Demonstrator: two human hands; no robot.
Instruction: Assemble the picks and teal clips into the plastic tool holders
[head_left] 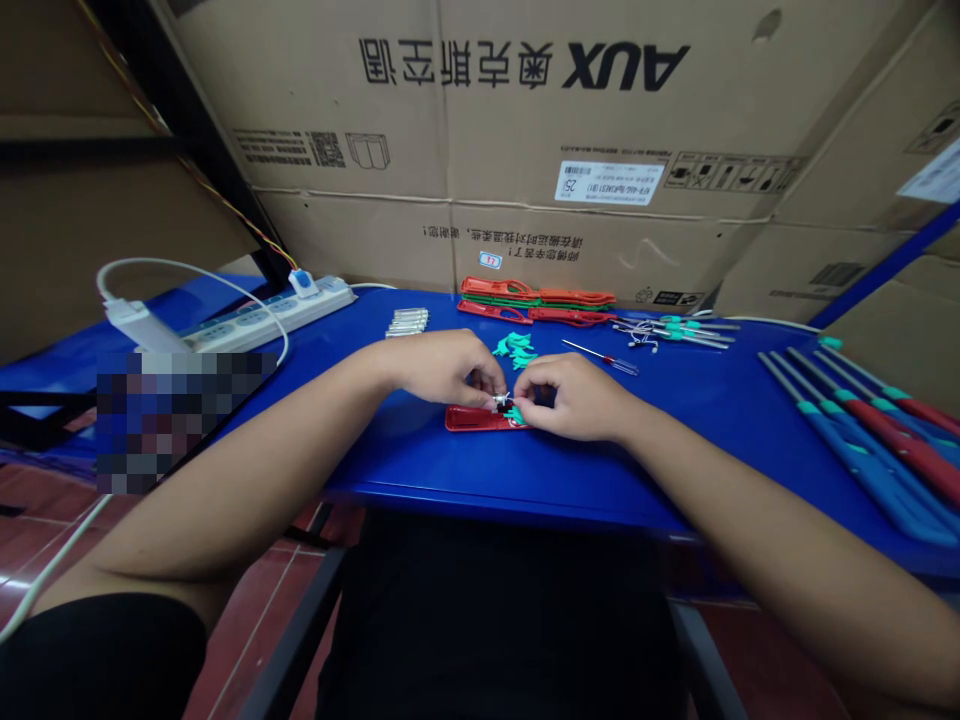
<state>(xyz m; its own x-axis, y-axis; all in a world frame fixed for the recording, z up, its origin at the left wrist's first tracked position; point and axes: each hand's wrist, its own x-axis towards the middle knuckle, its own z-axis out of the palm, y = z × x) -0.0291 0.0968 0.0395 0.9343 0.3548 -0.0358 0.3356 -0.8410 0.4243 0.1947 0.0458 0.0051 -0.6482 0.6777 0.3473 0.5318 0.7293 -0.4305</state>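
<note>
Here go the left hand (442, 368) and right hand (574, 397), both pinching a small silver metal fitting (501, 401) at their fingertips, right above a flat red plastic piece (472, 420).

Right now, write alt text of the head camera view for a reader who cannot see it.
The left hand and right hand pinch a small metal part above a red plastic strip on a blue table. Teal plastic pieces and a thin screwdriver lie just beyond, a power strip sits to the left, and cardboard cartons stand behind.
</note>
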